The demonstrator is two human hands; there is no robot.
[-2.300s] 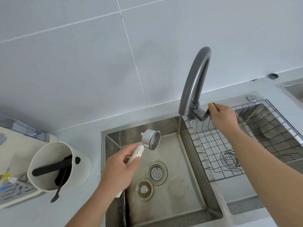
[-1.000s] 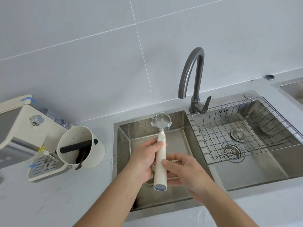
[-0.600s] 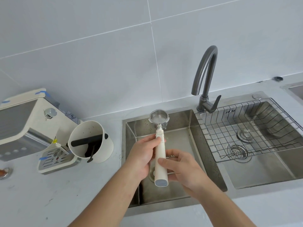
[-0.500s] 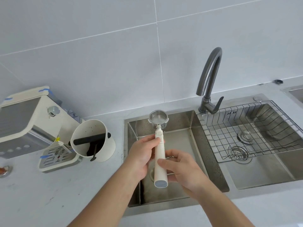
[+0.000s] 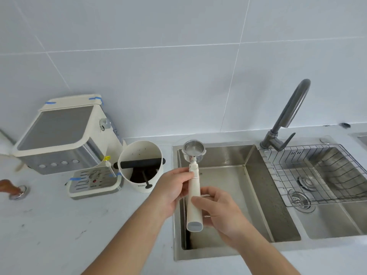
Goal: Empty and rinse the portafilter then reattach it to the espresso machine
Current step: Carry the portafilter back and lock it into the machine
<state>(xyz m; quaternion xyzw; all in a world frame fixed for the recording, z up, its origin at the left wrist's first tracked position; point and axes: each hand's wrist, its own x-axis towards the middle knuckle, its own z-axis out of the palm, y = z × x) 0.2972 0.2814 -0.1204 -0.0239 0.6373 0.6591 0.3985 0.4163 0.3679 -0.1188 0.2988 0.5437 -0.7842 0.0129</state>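
The espresso machine [image 5: 61,135] is sitting on the table [image 5: 59,225] at the frame's left, well left of both hands. The knock box [image 5: 141,165] beside it is holding dark grounds. The portafilter [image 5: 194,181] is hovering over the sink [image 5: 248,195], handle toward the viewer, basket empty; the left hand [image 5: 170,193], nearer the machine, and the right hand [image 5: 216,209] are both grasping its handle.

pale tiled wall [image 5: 158,56] behind a white countertop [image 5: 59,225], soft even light
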